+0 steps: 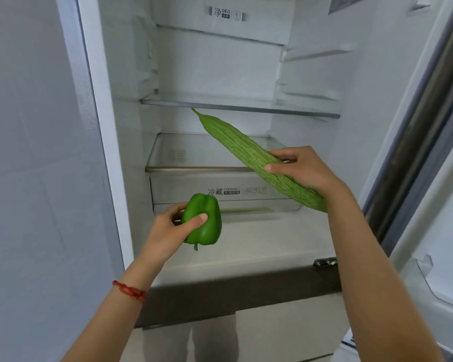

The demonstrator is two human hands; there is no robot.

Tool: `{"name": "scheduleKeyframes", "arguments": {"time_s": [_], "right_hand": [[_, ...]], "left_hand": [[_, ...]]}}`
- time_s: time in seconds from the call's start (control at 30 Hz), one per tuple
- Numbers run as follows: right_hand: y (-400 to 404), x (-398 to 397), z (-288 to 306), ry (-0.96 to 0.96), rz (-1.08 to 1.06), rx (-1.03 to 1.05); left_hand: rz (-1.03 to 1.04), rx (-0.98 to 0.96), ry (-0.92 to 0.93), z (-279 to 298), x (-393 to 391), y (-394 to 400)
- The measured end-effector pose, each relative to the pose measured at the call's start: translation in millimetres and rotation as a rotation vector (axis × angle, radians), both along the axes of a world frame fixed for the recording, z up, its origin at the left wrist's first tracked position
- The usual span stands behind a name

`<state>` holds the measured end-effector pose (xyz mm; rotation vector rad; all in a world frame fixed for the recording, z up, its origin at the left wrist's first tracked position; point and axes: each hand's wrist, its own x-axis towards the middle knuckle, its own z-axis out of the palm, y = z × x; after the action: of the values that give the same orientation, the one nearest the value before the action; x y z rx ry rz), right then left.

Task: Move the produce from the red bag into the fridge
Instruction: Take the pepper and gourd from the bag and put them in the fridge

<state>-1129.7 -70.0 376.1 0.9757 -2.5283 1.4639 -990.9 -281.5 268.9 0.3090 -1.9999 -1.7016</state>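
Your left hand (171, 228) is gripping a green bell pepper (203, 219), thumb pressing into a groove on its glossy side, fingers curling behind it. You are holding the pepper upside down, its short stem pointing downward, in front of the lower edge of the open fridge (220, 252), just ahead of the clear crisper drawer (194, 188). A red string bracelet (130, 291) is sitting on that wrist.

Your right hand (302, 169) is grasping a long bitter gourd (249, 152) around its thicker lower half, thumb on the near side and fingers wrapping over the top. The gourd is pale green, ridged and warty, and tapering to a thin stem. You are holding it slanted, its thin tip reaching up toward the front edge of the glass shelf (241, 105), its body crossing above the crisper drawer's right corner. The fridge door (429, 152) is standing open on the right.
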Motion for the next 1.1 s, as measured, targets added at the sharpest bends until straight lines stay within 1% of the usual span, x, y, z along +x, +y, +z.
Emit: {"name": "scheduleKeyframes", "arguments": {"time_s": [0.13,0.3,0.47,0.63,0.83,0.97,1.1], "right_hand": [[-16.9,-32.2,8.6,0.102,0.003,0.143],[-34.1,-65.7,17.9,0.181,0.020,0.188],[-53.8,-104.2,29.4,0.196,0.069,0.270],[-68.8,-143.9,31.8,0.121,0.090,0.329],[-82.1,-176.6,25.4,0.077,0.103,0.396],[-85.6,-185.7,20.7,0.133,0.094,0.391],[-84.3,-192.0,15.6,0.232,0.051,0.387]], "left_hand": [[0.016,0.015,0.011,-0.7,-7.9,0.3],[0.032,0.034,0.021,-2.0,-17.2,2.0],[0.045,0.049,0.029,-5.4,-23.8,3.7],[0.073,0.052,0.032,-8.7,-27.0,4.1],[0.128,0.054,0.030,-7.9,-32.9,0.6],[0.142,0.062,0.031,-6.9,-35.5,0.8],[0.149,0.064,0.026,-7.4,-38.6,2.5]]}}
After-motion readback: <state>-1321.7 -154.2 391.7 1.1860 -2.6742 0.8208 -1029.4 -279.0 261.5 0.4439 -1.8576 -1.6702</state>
